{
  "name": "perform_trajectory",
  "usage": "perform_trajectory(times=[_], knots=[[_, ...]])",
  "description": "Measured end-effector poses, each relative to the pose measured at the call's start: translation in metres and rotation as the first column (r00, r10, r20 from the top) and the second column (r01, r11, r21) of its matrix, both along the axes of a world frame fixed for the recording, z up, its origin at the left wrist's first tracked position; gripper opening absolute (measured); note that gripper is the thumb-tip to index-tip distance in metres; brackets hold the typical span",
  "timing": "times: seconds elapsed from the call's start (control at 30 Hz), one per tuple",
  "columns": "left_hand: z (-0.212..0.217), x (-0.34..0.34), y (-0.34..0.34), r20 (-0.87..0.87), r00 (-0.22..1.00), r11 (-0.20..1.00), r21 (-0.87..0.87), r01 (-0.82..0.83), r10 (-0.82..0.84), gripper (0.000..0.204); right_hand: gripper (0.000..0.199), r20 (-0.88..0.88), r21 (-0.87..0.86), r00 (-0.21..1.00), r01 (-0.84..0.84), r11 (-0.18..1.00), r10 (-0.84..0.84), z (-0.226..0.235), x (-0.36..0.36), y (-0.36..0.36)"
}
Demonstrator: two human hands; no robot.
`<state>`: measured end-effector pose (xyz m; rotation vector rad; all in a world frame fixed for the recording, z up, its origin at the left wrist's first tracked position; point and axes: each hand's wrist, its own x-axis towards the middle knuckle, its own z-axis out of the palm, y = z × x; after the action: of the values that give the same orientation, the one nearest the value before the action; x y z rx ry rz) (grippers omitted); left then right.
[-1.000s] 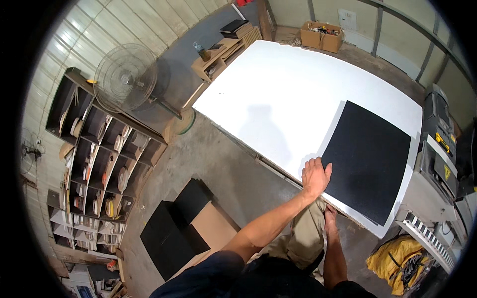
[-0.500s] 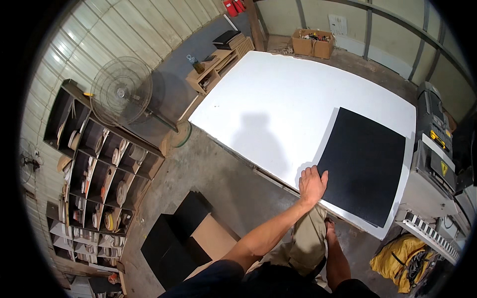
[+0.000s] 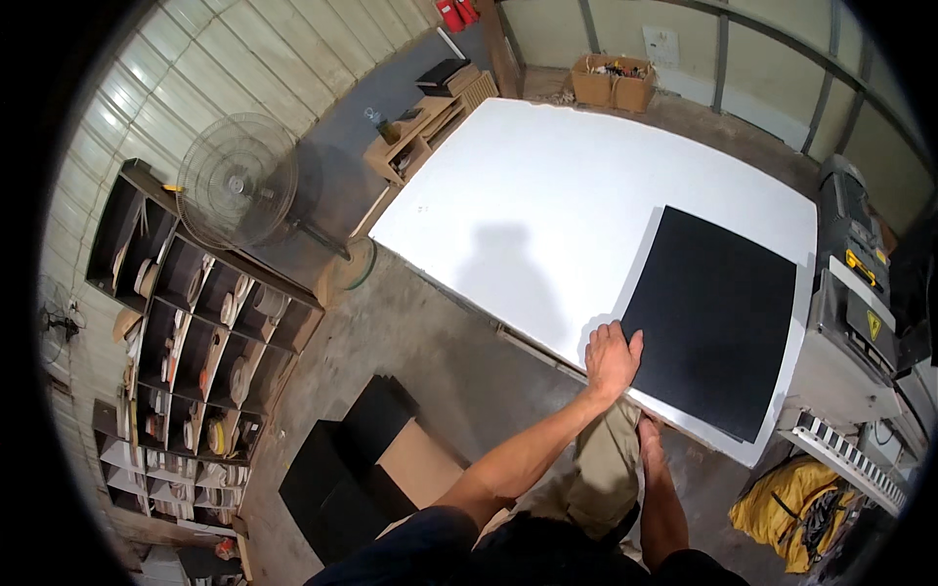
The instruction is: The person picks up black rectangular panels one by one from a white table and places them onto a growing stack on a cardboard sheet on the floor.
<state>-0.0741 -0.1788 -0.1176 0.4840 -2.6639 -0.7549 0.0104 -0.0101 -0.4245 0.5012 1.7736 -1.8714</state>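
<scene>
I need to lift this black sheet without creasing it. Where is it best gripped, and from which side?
Probably at the near edge, coming from the person's side. The black sheet lies flat on the white table, so its top face offers no hold, but its near edge sits by the table's rim. The left hand already rests on the near left corner; the right hand is just below that rim.

My single head-worn fisheye looks steeply down from high above the near edge of the large white rectangular tabletop [image 3: 547,186]; rim bends.
</scene>
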Motion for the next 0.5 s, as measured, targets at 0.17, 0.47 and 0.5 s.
perform_trajectory(times=[0.17, 0.47, 0.5], knots=[[0.003, -0.002, 0.001, 0.011, 1.0, 1.0, -0.007, 0.015, -0.015, 0.04, 0.028, -0.02, 0.083, 0.997, -0.067, 0.994, 0.069, -0.008, 0.008, 0.009], [0.006, -0.009, 0.006, -0.052, 0.998, 1.0, 0.0, 0.02, -0.02, 0.04, 0.028, 0.082, 0.334, 0.988, -0.151, 0.93, 0.131, -0.041, 0.013, 0.025], [0.005, -0.01, 0.008, -0.067, 0.997, 1.0, -0.015, 0.021, -0.022, 0.04, 0.048, -0.131, -0.015, 0.971, -0.204, 0.979, 0.2, -0.041, 0.021, 0.037]])
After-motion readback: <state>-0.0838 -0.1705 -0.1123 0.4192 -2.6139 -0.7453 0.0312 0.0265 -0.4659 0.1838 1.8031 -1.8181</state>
